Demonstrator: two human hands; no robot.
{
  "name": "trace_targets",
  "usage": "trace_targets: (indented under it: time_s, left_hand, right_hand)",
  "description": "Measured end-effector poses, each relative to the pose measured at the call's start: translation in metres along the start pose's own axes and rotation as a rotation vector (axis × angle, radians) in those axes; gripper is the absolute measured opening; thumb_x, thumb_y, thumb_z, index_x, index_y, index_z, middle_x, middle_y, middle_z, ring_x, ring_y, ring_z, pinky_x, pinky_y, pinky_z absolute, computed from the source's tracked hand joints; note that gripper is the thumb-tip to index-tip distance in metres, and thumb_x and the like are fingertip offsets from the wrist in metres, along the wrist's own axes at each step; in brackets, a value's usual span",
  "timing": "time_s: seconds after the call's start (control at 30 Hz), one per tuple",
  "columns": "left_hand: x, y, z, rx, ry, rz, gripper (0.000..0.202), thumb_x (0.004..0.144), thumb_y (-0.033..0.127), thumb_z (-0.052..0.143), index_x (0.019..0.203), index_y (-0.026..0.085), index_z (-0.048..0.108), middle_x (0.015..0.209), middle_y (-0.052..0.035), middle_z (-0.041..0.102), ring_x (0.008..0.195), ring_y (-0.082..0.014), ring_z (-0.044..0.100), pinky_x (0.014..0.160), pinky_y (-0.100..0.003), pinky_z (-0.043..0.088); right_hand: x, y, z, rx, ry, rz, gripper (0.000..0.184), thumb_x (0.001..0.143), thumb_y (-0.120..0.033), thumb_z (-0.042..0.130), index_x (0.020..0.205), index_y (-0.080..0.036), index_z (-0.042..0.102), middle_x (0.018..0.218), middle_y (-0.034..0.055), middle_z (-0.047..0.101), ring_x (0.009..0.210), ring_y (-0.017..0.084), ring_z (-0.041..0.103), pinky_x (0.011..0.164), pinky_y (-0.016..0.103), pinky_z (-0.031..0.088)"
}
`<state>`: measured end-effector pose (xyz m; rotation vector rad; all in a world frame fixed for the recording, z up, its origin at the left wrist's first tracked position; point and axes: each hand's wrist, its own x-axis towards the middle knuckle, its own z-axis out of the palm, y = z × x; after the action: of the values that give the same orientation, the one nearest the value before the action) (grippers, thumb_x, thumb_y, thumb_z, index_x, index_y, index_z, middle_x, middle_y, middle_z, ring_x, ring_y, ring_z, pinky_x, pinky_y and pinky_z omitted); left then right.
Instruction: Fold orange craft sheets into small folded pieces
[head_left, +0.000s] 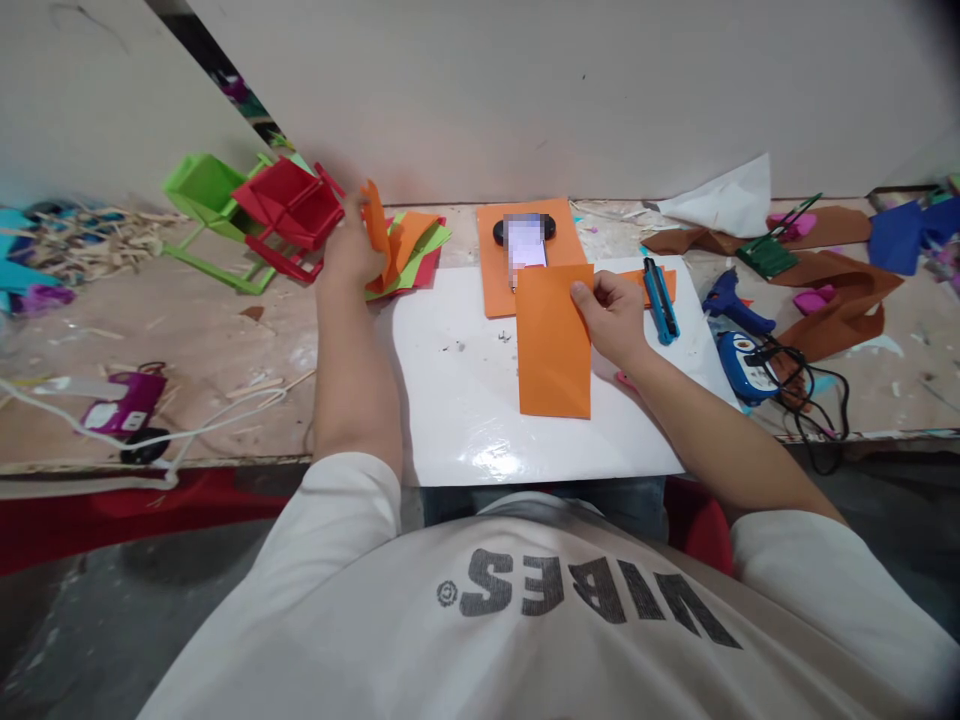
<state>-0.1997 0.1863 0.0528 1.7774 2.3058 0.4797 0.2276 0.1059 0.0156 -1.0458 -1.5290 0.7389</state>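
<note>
My right hand (pixel 616 318) is closed on the upper right edge of an orange paper sheet (pixel 555 350), thumb on top, holding it above a white board (pixel 457 400). At the back left, my left hand (pixel 352 248) is closed at an upright, folded orange paper piece (pixel 376 228); its fingertips are partly hidden. That hand is beside a pile of orange, green and red papers (pixel 424 255). Just left of it stand a small red folded-paper chair (pixel 289 205) and a green one (pixel 206 195). A blue box cutter (pixel 660 300) lies right of my right hand.
A phone (pixel 526 245) rests on an orange sheet (pixel 495 300) at the back. On the right lie a blue glue gun (pixel 739 303), a blue device with a black cord (pixel 746 368) and brown scraps (pixel 847 300). Wood sticks (pixel 97 240) and a purple device (pixel 127 402) with white cable are left.
</note>
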Motion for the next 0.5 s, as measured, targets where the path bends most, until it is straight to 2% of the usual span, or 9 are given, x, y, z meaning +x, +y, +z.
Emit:
trace_targets:
  time_s: [0.1, 0.17, 0.23, 0.37, 0.5]
  left_hand:
    - [0.005, -0.001, 0.003, 0.042, 0.018, -0.005, 0.073, 0.112, 0.028, 0.077, 0.180, 0.019, 0.054, 0.170, -0.0167, 0.073, 0.158, -0.0353, 0.070, 0.133, -0.062, 0.054]
    - [0.008, 0.000, 0.007, 0.063, -0.018, -0.016, 0.056, 0.112, 0.026, 0.076, 0.167, 0.020, 0.070, 0.166, -0.0126, 0.077, 0.157, -0.0313, 0.071, 0.135, -0.057, 0.053]
    - [0.009, 0.003, 0.009, 0.087, -0.022, -0.037, 0.045, 0.109, 0.029, 0.080, 0.153, 0.017, 0.080, 0.160, -0.0130, 0.080, 0.153, -0.0317, 0.072, 0.134, -0.055, 0.053]
    - [0.006, 0.009, 0.010, 0.116, -0.005, -0.066, 0.060, 0.103, 0.046, 0.093, 0.150, 0.012, 0.079, 0.158, -0.0198, 0.079, 0.151, -0.0378, 0.071, 0.130, -0.055, 0.054]
    - [0.005, 0.009, 0.010, 0.099, -0.010, -0.084, 0.065, 0.102, 0.048, 0.094, 0.152, 0.011, 0.077, 0.159, -0.0198, 0.077, 0.152, -0.0369, 0.069, 0.128, -0.054, 0.052]
  right_hand:
    - [0.000, 0.000, 0.000, -0.008, 0.003, 0.003, 0.083, 0.093, -0.103, 0.071, 0.070, -0.027, 0.045, 0.068, -0.0032, 0.043, 0.067, 0.015, 0.039, 0.065, 0.035, 0.031]
    - [0.000, 0.000, 0.001, -0.014, 0.005, 0.000, 0.085, 0.092, -0.106, 0.069, 0.070, -0.028, 0.044, 0.068, -0.0031, 0.043, 0.067, 0.015, 0.039, 0.066, 0.036, 0.031]
    - [0.001, 0.001, 0.001, -0.025, 0.003, -0.001, 0.086, 0.091, -0.107, 0.068, 0.069, -0.028, 0.044, 0.067, -0.0033, 0.043, 0.067, 0.015, 0.039, 0.066, 0.036, 0.031]
    - [0.001, 0.002, 0.000, -0.028, 0.006, 0.009, 0.084, 0.091, -0.104, 0.071, 0.069, -0.027, 0.046, 0.067, -0.0039, 0.044, 0.067, 0.015, 0.037, 0.066, 0.035, 0.031]
    - [0.001, 0.002, 0.000, -0.035, -0.001, 0.006, 0.082, 0.093, -0.101, 0.072, 0.069, -0.027, 0.047, 0.067, -0.0039, 0.044, 0.067, 0.015, 0.039, 0.066, 0.036, 0.032]
